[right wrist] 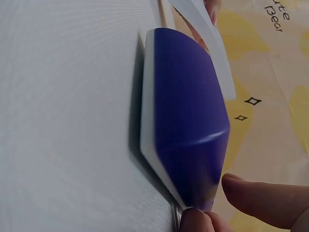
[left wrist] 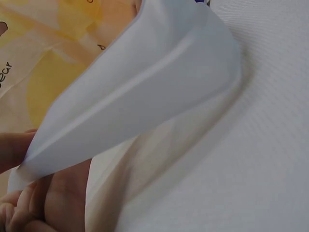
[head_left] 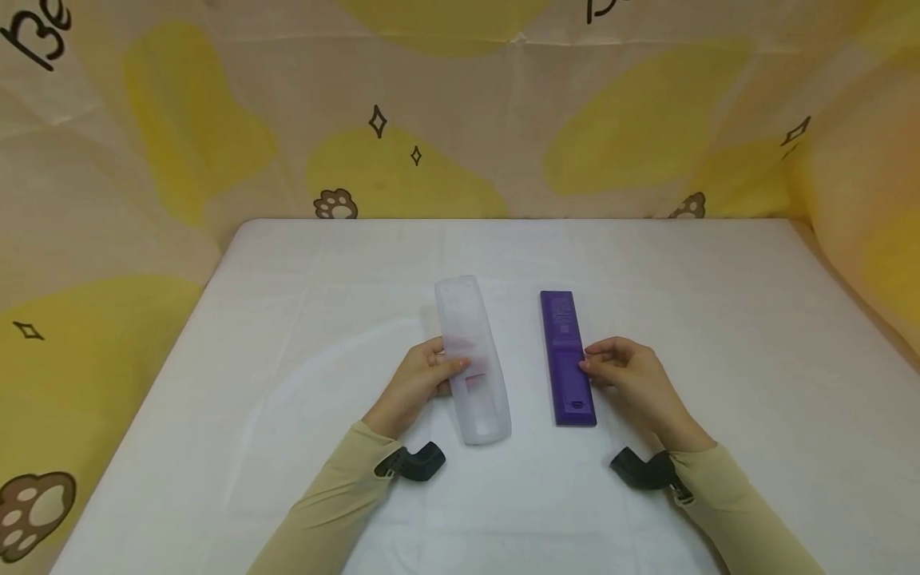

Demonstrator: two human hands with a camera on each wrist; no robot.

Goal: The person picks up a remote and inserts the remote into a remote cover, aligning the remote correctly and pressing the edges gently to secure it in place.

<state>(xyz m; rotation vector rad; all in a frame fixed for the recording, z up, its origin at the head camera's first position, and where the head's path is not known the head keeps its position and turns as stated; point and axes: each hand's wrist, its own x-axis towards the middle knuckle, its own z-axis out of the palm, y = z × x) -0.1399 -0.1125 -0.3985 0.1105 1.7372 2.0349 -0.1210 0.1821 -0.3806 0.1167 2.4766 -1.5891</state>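
A translucent whitish remote control cover (head_left: 483, 407) is in my left hand (head_left: 413, 383), the thumb on its upper face and the other fingers behind it. In the left wrist view the cover (left wrist: 145, 87) is tilted, casting a shadow on the white surface. A purple remote control (head_left: 564, 343) is beside it on the right, back side up, with its battery lid toward me. My right hand (head_left: 640, 383) pinches the remote's right edge between thumb and fingers. In the right wrist view the remote (right wrist: 188, 96) shows a pale underside rim and a shadow beneath.
Both things are over a white table (head_left: 323, 495). A yellow and beige printed cloth (head_left: 460, 104) stands behind the table and along its sides. Black wrist-worn devices (head_left: 420, 461) sit at both sleeve cuffs.
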